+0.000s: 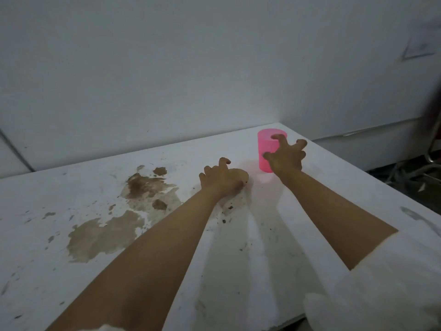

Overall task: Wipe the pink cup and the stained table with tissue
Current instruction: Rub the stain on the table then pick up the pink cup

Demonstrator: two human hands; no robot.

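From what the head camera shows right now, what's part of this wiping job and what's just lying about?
Job:
- pink cup, upright, right hand open at it
- brown stain on the white table
- left hand resting on the table
- no tissue in view

Lying about:
- cables on the floor, right
- paper on the wall

You've got the pink cup (266, 151) upright at the table's far right corner, translucent, open top up, w/ a pink glow on the surface just below it. The white table (250, 259) is dirty: big brown stain (114, 225) spread left of centre, plus dark specks scattered all over. No tissue visible.
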